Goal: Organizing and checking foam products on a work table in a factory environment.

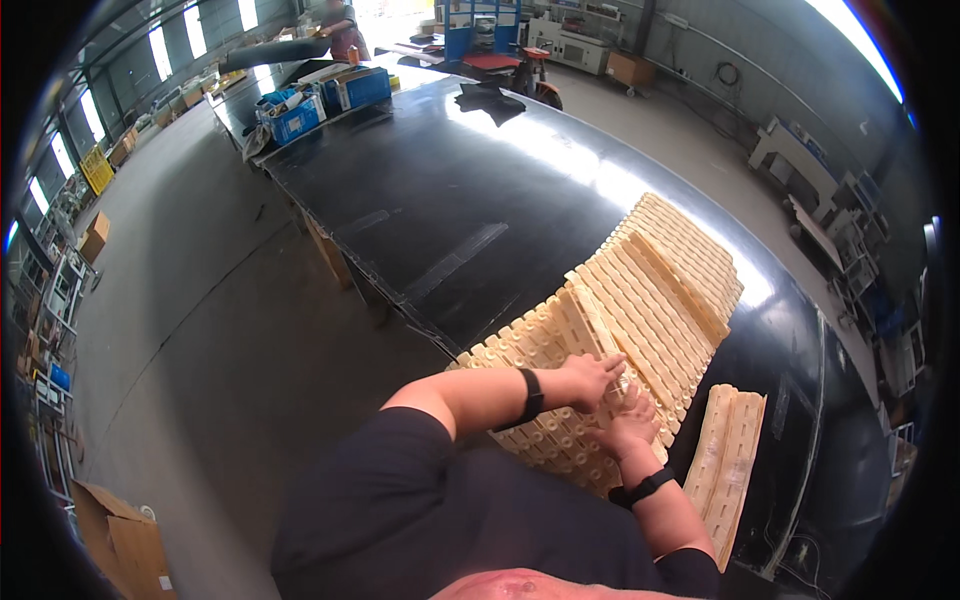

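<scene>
A beige plastic modular conveyor belt [655, 325], made of linked rows with raised ribs across it, lies along the near part of a black table. Both my hands work close together at its near section, beside a raised cleat [597, 325]. From the left, my left hand [597, 378] reaches in with bent fingers closed on the belt by the cleat's near end. Just nearer to me, my right hand [630, 425] grips the same spot, fingers pointing away and thumb to the left. What lies under the fingertips is partly hidden.
Right of the belt lies a separate beige slotted belt piece [725, 465] on the black table [420, 190]. Farther along are a black cloth-like item [490, 101] and blue crates [290, 115]. Another person [345, 30] stands at the far end. A cardboard box [125, 540] is at lower left.
</scene>
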Available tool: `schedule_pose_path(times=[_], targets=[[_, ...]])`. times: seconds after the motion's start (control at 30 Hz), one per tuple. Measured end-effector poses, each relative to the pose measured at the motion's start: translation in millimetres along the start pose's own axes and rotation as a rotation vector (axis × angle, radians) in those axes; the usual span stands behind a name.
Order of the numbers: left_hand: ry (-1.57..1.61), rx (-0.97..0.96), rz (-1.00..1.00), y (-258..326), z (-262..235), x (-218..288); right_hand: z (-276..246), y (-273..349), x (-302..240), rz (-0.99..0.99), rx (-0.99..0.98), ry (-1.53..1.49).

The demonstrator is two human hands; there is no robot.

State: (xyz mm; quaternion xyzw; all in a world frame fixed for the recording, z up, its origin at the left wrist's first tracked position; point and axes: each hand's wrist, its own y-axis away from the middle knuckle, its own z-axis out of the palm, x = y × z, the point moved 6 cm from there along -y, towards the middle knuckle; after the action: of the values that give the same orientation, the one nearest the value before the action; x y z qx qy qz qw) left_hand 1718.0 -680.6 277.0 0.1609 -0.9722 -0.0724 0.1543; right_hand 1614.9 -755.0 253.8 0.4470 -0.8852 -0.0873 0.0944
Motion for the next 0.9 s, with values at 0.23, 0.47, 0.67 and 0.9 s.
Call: schedule_pose_path(times=[0.23,0.47,0.67,0.9], targets=[[-0.061,0.02,-0.029,55.6,-2.8,-16.0,6.3,-25.8,28.1,-0.103,-0.026,-0.566],[-0.018,0.02,0.036,33.2,13.5,-13.8,2.7,-1.5,10.5,-0.203,0.02,-0.31],[-0.014,0.032,0.037,1.0,-7.0,-0.3,-10.0,0.8,13.8,0.052,0.005,-0.112],[-0.068,0.028,0.023,57.2,10.4,-20.3,31.4,-1.6,23.4,-0.243,-0.427,-1.286]])
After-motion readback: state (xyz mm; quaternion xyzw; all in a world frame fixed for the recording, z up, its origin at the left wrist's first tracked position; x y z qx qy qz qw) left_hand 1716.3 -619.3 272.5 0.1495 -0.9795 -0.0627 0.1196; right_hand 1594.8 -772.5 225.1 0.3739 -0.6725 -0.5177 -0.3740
